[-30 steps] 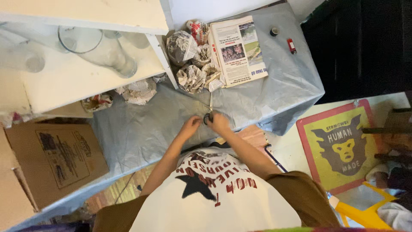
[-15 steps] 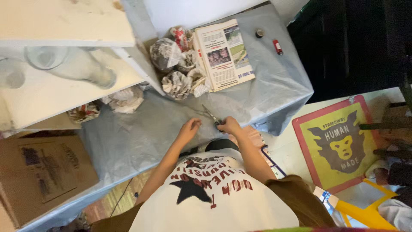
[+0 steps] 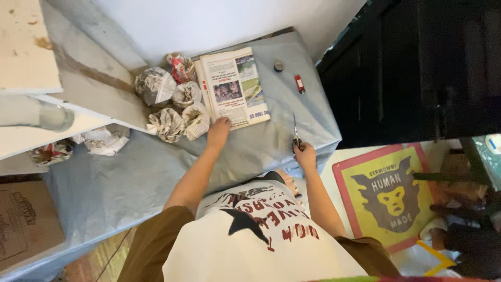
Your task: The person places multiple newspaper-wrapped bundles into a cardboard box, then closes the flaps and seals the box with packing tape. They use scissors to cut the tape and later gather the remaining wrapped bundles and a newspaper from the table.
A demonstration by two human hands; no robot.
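My left hand (image 3: 218,131) reaches forward and rests on the near edge of a stack of newspaper (image 3: 232,86) lying on the blue-grey cloth. My right hand (image 3: 305,154) is out to the right near the cloth's edge, closed around the handles of a pair of scissors (image 3: 295,131) whose blades point away from me. Several crumpled balls of newspaper (image 3: 172,107) lie just left of the stack.
A small dark round cap (image 3: 279,66) and a small red object (image 3: 299,84) lie beyond the scissors. White shelf boards (image 3: 31,57) with a glass vessel (image 3: 49,116) stand at left, a cardboard box (image 3: 23,224) below. A yellow printed mat (image 3: 391,196) covers the floor at right.
My hands, which were together over the scissors at the cloth's middle, have parted: the left went forward to the newspaper, the right carried the scissors to the right edge.
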